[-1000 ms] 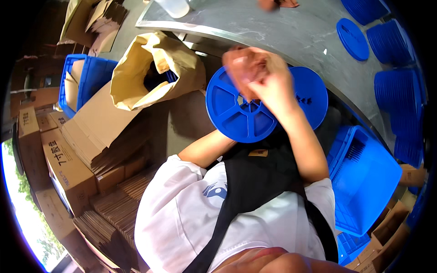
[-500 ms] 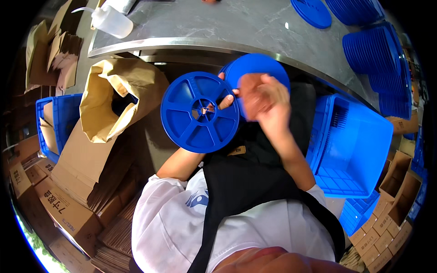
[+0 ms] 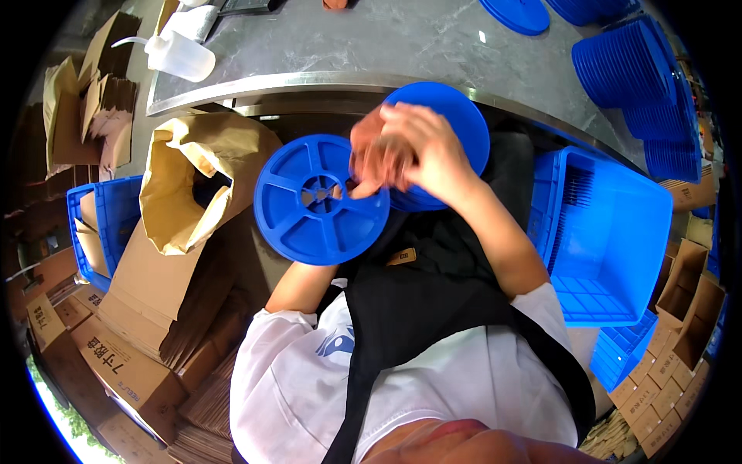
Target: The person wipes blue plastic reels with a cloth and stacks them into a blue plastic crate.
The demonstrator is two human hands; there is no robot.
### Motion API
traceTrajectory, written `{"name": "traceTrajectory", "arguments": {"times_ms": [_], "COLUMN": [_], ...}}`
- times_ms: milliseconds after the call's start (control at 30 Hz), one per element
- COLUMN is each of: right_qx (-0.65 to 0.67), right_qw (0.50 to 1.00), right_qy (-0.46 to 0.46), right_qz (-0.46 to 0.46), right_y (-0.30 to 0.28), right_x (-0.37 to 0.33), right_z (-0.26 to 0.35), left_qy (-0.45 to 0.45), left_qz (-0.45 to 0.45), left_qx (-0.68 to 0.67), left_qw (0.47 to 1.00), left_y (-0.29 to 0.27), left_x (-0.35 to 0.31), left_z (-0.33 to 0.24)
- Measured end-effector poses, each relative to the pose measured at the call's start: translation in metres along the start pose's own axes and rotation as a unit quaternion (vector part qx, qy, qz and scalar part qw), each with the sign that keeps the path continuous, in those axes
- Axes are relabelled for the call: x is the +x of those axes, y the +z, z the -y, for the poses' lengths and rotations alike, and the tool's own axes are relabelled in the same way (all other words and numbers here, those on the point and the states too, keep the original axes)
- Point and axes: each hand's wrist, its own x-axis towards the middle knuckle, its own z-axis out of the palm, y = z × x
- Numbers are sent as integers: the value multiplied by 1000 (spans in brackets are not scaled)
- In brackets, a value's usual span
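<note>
So, the blue reel is up in front of the apron, its spoked side facing the camera, just right of the paper bag. The left hand is mostly hidden behind it, with only a bit showing near the right edge; looks like those fingers are gripping the reel, but I can't make out exactly how. Meanwhile the right hand has its fingers bunched around a brown rag, right by the reel's upper right edge. It's pretty blurry there, so I can't tell if the rag actually touches it.

Behind the right hand there's another blue disc, smooth-faced, by the edge of the tabletop. Up on the tabletop: a squeeze bottle on the left, a flat blue piece at the far edge, and ribbed blue stacks off to the right. Also, a big blue bin sits on the right, a blue crate on the left, plus cartons lower left.
</note>
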Motion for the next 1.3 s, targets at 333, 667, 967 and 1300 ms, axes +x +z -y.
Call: {"name": "traceTrajectory", "arguments": {"times_ms": [333, 667, 967, 1300], "right_qx": [-146, 560, 158, 45], "right_qw": [978, 682, 981, 999], "right_qy": [33, 370, 29, 9], "right_qz": [-143, -291, -108, -15], "right_y": [-25, -48, 25, 42], "right_x": [-59, -36, -52, 51], "right_z": [-66, -48, 45, 33], "left_qy": [24, 10, 31, 48], "left_qz": [77, 25, 16, -1], "left_qx": [41, 21, 2, -14], "left_qw": [996, 999, 999, 999], "left_y": [-27, -3, 19, 14], "left_x": [18, 2, 2, 1], "left_z": [13, 2, 3, 1]}}
